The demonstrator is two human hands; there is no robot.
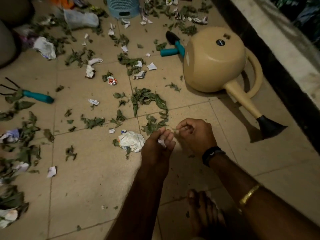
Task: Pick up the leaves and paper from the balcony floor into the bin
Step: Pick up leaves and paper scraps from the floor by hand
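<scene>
Left grip (155,147): fingers curled round a white paper scrap (161,143), held above the floor (97,187) toward its near edge.
Right grip (196,135): closed; thumb and fingers pinch a thin leaf bit (176,130), just beside the left grip, fingertips nearly meeting.
Right arm: a dark watch (212,155) on the wrist, a gold bangle (249,194) further up.
Foot (204,210): bare, on the tiles below the two arms.
Paper ball (131,140): largest crumpled piece, on the floor just left of the left grip.
Leaves (149,99): a loose heap mid-floor, beyond the grips; more lie strewn over the whole floor, thickest along the left edge and the far edge.
Paper bits (90,71): small white crumples scattered among the leaves, mostly in the far half.
Bin (123,6): pale blue, perforated wall, standing at the far edge, well apart from both grips.
Can (216,61): beige watering can on its side near the right edge, black-tipped spout pointing toward the near right.
Trowel (173,44): black blade, teal handle, just left of the can.
Rake (32,96): teal handle, dark prongs, at the left edge.
Ledge (277,42): pale, with a dark base, along the right edge.
</scene>
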